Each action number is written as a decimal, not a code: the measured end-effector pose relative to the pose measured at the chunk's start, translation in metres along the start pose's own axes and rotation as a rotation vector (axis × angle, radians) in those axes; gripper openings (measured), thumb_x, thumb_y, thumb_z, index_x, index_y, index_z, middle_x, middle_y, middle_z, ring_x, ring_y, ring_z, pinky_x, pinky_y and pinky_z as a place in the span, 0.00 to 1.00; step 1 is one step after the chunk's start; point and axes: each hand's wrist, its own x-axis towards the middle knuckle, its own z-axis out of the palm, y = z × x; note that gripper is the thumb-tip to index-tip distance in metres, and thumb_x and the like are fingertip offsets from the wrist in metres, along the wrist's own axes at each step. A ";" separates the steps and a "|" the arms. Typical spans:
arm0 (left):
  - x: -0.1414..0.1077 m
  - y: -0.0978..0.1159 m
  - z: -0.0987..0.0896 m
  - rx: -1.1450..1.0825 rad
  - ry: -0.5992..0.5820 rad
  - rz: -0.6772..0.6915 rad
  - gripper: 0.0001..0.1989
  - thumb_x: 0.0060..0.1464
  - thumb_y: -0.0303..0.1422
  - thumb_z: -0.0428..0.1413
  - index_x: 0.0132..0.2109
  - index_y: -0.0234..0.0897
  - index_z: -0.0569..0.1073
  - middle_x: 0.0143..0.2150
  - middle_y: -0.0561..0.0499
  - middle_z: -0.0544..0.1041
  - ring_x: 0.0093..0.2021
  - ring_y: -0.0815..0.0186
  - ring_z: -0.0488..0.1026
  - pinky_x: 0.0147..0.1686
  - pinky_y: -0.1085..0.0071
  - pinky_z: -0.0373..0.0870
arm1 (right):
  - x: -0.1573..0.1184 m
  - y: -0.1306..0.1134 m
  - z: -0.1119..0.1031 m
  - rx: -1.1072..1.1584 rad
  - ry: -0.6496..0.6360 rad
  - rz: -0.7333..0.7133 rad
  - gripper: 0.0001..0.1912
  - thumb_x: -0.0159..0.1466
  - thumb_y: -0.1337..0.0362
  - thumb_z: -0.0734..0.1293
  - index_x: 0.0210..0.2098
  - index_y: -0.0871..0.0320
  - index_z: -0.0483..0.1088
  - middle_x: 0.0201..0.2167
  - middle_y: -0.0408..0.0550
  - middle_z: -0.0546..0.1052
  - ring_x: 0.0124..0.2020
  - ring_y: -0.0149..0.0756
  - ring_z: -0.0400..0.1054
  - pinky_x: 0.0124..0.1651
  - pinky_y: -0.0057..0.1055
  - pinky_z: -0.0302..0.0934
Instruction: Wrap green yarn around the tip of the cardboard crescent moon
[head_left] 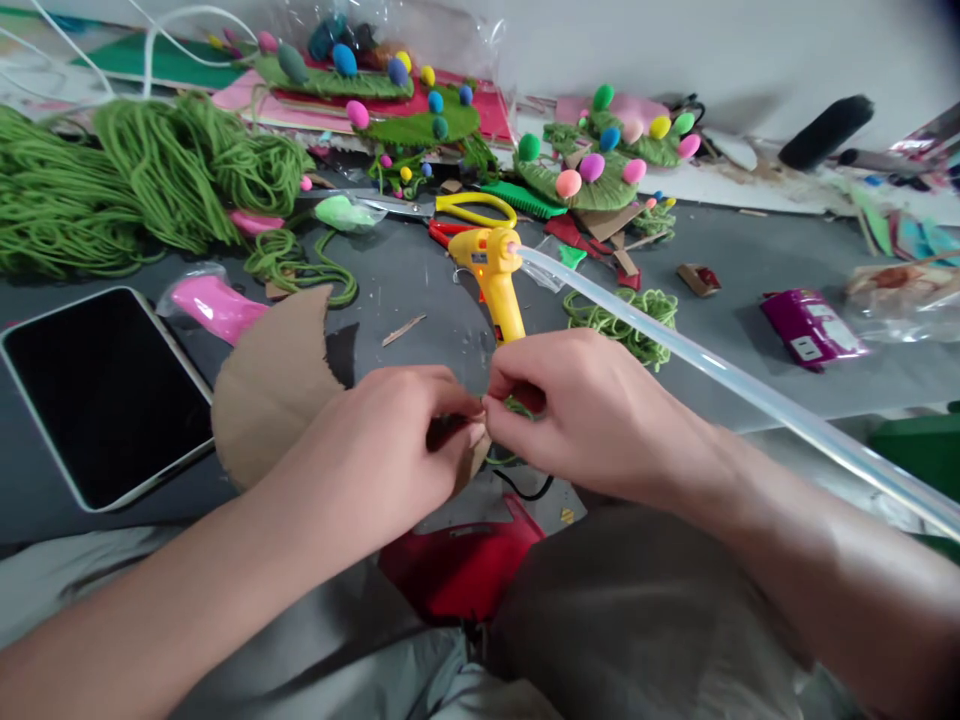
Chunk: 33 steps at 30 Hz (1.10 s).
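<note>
A brown cardboard crescent (274, 385) lies in front of me, its middle hidden under my left wrist. At its right tip, my left hand (409, 430) is closed in a pinch on the cardboard. My right hand (577, 405) is pinched too, its fingertips meeting the left ones. Green yarn (517, 405) shows behind and below the right fingers, and the strand seems to end in that pinch. Just beyond the hands lies a yellow hot glue gun (487, 265) with a long clear glue stick (675, 345) running out over my right forearm.
A tablet (109, 395) lies left, below green yarn skeins (150, 180). Yellow-handled scissors (472, 208), a green yarn tangle (630, 325) and a purple packet (814, 325) are beyond and right. Yarn-wrapped pieces with coloured balls (577, 185) line the back.
</note>
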 end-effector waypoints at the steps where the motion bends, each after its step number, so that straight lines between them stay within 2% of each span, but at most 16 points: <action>1: 0.001 0.001 -0.001 -0.038 0.025 -0.020 0.09 0.59 0.36 0.56 0.36 0.44 0.82 0.35 0.52 0.82 0.35 0.62 0.78 0.32 0.70 0.68 | -0.004 -0.001 0.001 -0.025 0.026 -0.045 0.08 0.63 0.68 0.65 0.27 0.58 0.69 0.24 0.42 0.70 0.24 0.28 0.55 0.30 0.31 0.45; 4: 0.003 0.003 -0.008 -0.153 0.104 -0.072 0.08 0.57 0.36 0.58 0.38 0.44 0.83 0.35 0.53 0.84 0.34 0.62 0.79 0.32 0.71 0.70 | -0.013 -0.004 0.003 -0.102 0.081 -0.153 0.10 0.69 0.66 0.62 0.33 0.59 0.72 0.30 0.46 0.73 0.27 0.30 0.59 0.31 0.31 0.49; 10: 0.000 0.000 -0.023 -0.186 0.216 -0.101 0.12 0.56 0.46 0.63 0.43 0.48 0.84 0.38 0.53 0.85 0.35 0.60 0.80 0.33 0.69 0.74 | -0.023 0.004 0.002 -0.053 0.190 -0.189 0.10 0.72 0.68 0.60 0.40 0.58 0.74 0.33 0.48 0.75 0.32 0.33 0.66 0.36 0.30 0.57; 14: -0.003 0.004 -0.027 -0.205 0.190 -0.058 0.11 0.57 0.45 0.63 0.43 0.48 0.85 0.40 0.54 0.85 0.36 0.62 0.80 0.33 0.70 0.74 | -0.023 0.014 0.003 0.152 0.165 -0.137 0.09 0.73 0.68 0.61 0.44 0.58 0.74 0.36 0.47 0.79 0.34 0.31 0.70 0.39 0.28 0.62; 16: -0.004 0.008 -0.027 -0.245 0.141 -0.023 0.09 0.58 0.43 0.63 0.42 0.49 0.85 0.40 0.55 0.85 0.35 0.64 0.80 0.33 0.72 0.74 | -0.021 0.020 0.003 0.219 0.140 -0.120 0.09 0.73 0.67 0.62 0.44 0.58 0.74 0.37 0.46 0.81 0.36 0.31 0.72 0.41 0.27 0.64; 19: -0.004 0.011 -0.024 -0.264 0.059 0.013 0.08 0.58 0.40 0.62 0.41 0.47 0.85 0.40 0.55 0.84 0.35 0.64 0.80 0.34 0.72 0.75 | -0.018 0.029 0.001 0.242 0.104 -0.167 0.09 0.73 0.66 0.63 0.44 0.58 0.76 0.39 0.47 0.82 0.38 0.32 0.74 0.43 0.29 0.65; 25: -0.004 0.008 -0.018 -0.152 -0.080 0.137 0.09 0.61 0.35 0.58 0.38 0.45 0.84 0.41 0.51 0.83 0.38 0.63 0.79 0.38 0.71 0.75 | -0.009 0.031 -0.005 0.215 -0.022 -0.266 0.09 0.71 0.68 0.65 0.40 0.59 0.78 0.36 0.47 0.82 0.37 0.31 0.73 0.42 0.28 0.63; 29: -0.004 0.002 -0.013 -0.010 -0.044 0.163 0.08 0.59 0.33 0.59 0.39 0.46 0.84 0.40 0.50 0.82 0.40 0.61 0.80 0.41 0.68 0.74 | 0.001 0.018 -0.007 0.071 -0.053 -0.191 0.08 0.67 0.69 0.66 0.34 0.59 0.77 0.31 0.46 0.79 0.33 0.32 0.70 0.37 0.29 0.58; 33: -0.002 -0.003 -0.008 0.071 -0.015 0.136 0.08 0.59 0.33 0.58 0.35 0.44 0.83 0.38 0.49 0.82 0.37 0.62 0.79 0.35 0.70 0.71 | 0.011 0.002 -0.007 -0.098 -0.041 -0.120 0.07 0.62 0.70 0.67 0.28 0.59 0.74 0.26 0.46 0.75 0.28 0.32 0.65 0.31 0.31 0.48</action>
